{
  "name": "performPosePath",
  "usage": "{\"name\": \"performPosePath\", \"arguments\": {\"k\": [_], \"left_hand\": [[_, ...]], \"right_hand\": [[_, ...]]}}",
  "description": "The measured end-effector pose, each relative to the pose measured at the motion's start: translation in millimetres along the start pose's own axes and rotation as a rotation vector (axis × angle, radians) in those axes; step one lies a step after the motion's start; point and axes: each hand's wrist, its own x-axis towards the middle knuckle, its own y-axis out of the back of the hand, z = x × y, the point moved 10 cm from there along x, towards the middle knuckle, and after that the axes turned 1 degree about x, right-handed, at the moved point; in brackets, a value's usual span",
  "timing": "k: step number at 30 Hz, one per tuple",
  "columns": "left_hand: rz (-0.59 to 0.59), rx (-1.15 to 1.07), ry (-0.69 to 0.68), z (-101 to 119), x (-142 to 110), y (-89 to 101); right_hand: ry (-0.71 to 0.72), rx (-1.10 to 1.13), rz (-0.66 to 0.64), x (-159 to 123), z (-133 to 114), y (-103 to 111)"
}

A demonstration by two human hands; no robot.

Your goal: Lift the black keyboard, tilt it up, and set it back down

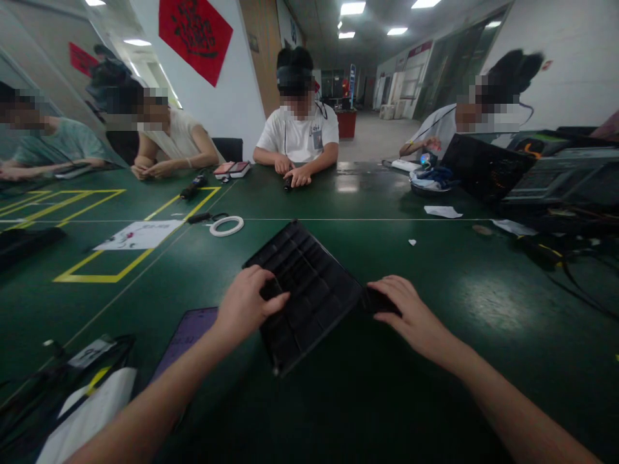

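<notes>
A black compartment tray [314, 283], divided into a grid of cells, sits at an angle in front of me, one corner toward me. My left hand [249, 296] is closed at its left side, thumb and fingers reaching over the cells; a dark part shows between them. My right hand [401, 306] is closed around a dark, elongated object [382, 301] at the tray's right corner. Its kind is unclear, and I cannot tell if it is joined to the tray. Under my left forearm, a purple flat sheet or case [191, 332] lies partly covered.
Green table [459, 258] with yellow tape outlines. White tape roll [227, 225] and printed paper [140, 234] lie ahead left. Cables and a white device [91, 412] are near left. Computer hardware [556, 174] and cables crowd the right. Several people sit around the far side.
</notes>
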Motion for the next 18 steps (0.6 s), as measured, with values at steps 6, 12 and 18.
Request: {"name": "performPosePath", "arguments": {"k": [6,12,18], "left_hand": [[-0.147,0.307,0.452,-132,17,51.9],[-0.310,0.386,0.674,-190,2,56.0],[-0.264,0.412,0.722,-214,-2,46.7]], "right_hand": [[-0.267,-0.339,0.333,-13,98,97],[-0.593,-0.541,0.346,-49,190,116],[-0.642,-0.552,0.323,-52,198,111]]}}
